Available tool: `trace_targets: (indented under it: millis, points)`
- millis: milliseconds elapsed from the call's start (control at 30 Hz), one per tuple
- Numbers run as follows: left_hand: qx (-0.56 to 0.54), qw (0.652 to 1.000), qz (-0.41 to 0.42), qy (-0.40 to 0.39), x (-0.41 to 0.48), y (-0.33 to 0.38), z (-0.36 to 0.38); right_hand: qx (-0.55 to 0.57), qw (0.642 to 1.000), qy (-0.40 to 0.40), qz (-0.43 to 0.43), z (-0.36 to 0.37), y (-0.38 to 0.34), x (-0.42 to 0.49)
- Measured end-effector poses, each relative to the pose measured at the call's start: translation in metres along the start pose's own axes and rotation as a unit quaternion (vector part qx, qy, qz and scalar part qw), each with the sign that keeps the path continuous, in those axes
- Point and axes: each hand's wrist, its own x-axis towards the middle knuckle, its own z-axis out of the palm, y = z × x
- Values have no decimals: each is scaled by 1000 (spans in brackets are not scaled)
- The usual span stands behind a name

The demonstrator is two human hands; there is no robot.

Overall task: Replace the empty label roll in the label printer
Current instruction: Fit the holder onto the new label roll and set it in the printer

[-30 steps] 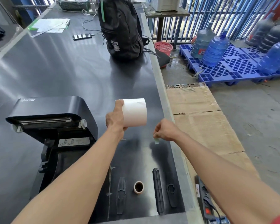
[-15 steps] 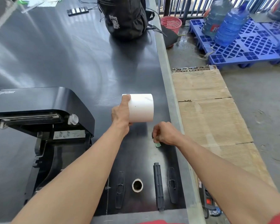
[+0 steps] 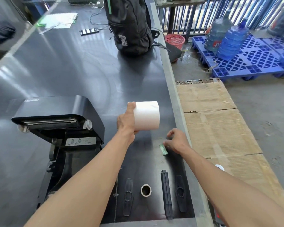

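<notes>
left hand (image 3: pixel 127 119) grips the new label roll (image 3: pixel 147 115) by its end; light, firm, crushable. right hand (image 3: pixel 176 140) pinches a green strip (image 3: pixel 163 149).

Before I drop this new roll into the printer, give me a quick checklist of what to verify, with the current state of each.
1. Printer lid open: ok, raised with the bay exposed.
2. Bay clear of the old roll: cannot tell fully, but an empty core stands on the table.
3. New label roll secured: ok, the left hand grips its end, held above the table.
4. Right hand free: not ok, its fingers touch a small green strip on the table.
5. Spindle parts ready: not ok, the black bar and two guide pieces lie loose, unassembled.
</notes>
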Motion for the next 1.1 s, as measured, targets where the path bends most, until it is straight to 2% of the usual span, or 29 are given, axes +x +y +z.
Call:
trace_targets:
  millis: [100, 200, 267, 467, 633, 733, 900, 1000, 1100]
  points:
    - [-4, 1000, 15, 1, -10, 4, -2, 151, 986, -48, -43, -16, -20, -17]
    - [-7, 1000, 19, -12, -21, 8, -6, 281, 946, -138, -84, -36, -45, -39]
    - [-9, 1000, 14, -25, -28, 11, -9, 280, 941, -160, -101, -44, -59, -54]
    - [-3, 996, 11, -87, -49, 25, -20, 313, 935, -120, -117, -49, -77, -77]
    - [12, 986, 69, -151, -61, 20, -36, 390, 911, -106, -80, -52, -80, -89]
    - [17, 980, 86, -179, -68, 11, -40, 396, 908, -110, -79, -54, -77, -98]
    - [-25, 983, 108, -144, -80, 2, -38, 397, 901, -145, -95, -56, -66, -112]
    - [-56, 986, 93, -127, -78, -3, -38, 414, 894, -149, -81, -59, -46, -115]
    - [-75, 989, 68, -106, -75, -5, -39, 352, 933, -75, -19, -48, -22, -114]
